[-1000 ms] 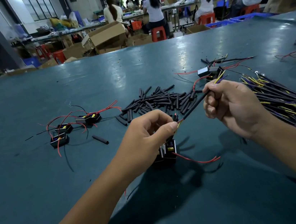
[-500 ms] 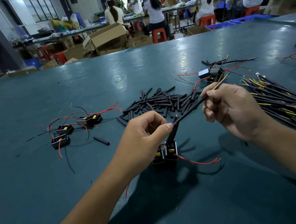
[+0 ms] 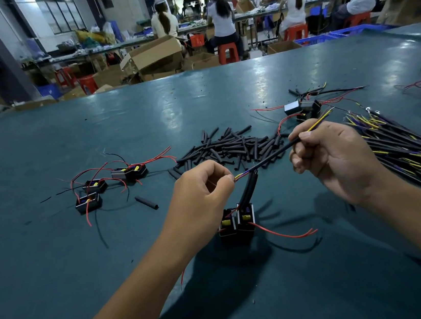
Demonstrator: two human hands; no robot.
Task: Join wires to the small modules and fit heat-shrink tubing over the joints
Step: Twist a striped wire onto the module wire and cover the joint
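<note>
My left hand [image 3: 202, 189] pinches the bared yellow and purple wire ends at its fingertips. From there a black-sheathed cable [image 3: 270, 157] runs up to my right hand [image 3: 335, 161], which grips it; its yellow tip sticks out past the knuckles. Two small black modules [image 3: 236, 220] with yellow parts hang together just below my left hand, above the table. A black heat-shrink tube [image 3: 248, 190] rises from them toward the pinched joint. A red wire [image 3: 283, 234] trails off them to the right.
A heap of black heat-shrink tubes [image 3: 229, 148] lies mid-table, one loose tube [image 3: 146, 202] to its left. Three modules with red wires [image 3: 115, 179] sit at left, more modules [image 3: 301, 108] at back right. A cable bundle [image 3: 403, 150] lies at right on the green table [image 3: 56, 260].
Both hands rose slightly and the modules lifted with them. The tubing now stands more upright under the joint, and my right hand shifted a little along the cable.
</note>
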